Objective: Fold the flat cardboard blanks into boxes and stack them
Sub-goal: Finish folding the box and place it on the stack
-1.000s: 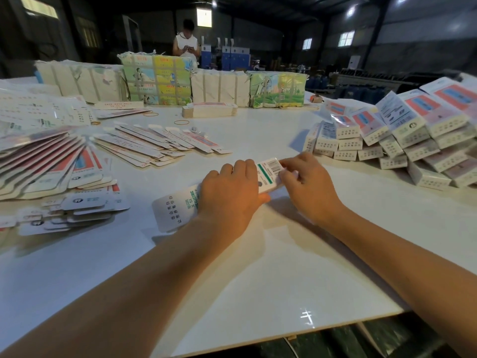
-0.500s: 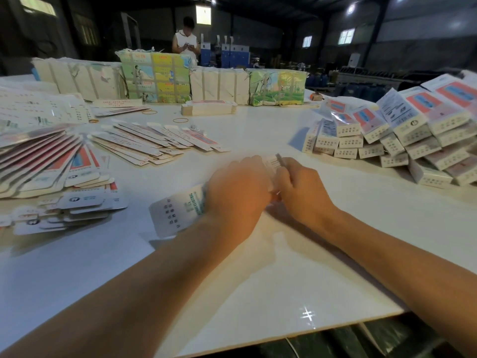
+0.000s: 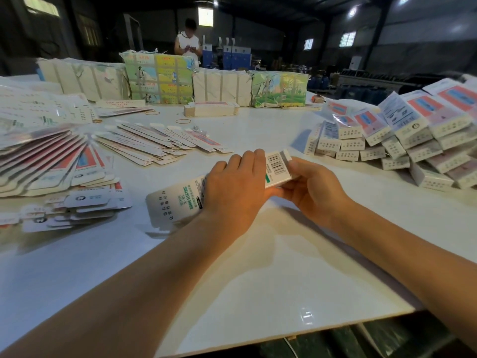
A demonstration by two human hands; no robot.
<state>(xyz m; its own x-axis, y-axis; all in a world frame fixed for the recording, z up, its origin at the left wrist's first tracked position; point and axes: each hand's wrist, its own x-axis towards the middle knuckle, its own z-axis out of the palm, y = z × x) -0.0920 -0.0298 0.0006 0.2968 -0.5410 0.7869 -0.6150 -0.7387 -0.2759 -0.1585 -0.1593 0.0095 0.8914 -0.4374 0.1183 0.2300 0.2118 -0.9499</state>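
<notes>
Cardboard box (image 3: 180,200) at frame centre: left hand (image 3: 232,187) clamps its body, right hand (image 3: 309,187) pinches the end flap (image 3: 285,155). Risk: overpressure creases panel.

Flat blanks (image 3: 49,166) lying fanned at table (image 3: 258,267) left, folded boxes (image 3: 402,135) sitting piled at right, held carton (image 3: 180,200) lying between them, bundled packs (image 3: 160,78) standing behind.

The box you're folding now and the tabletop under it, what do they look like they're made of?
Box: thin printed cardboard, white and smooth, probably coated; it carries crisp text and a barcode, and both hands, left hand and right hand, grip it. Tabletop: a hard white glossy sheet, perhaps laminate; it mirrors a ceiling light.
</notes>
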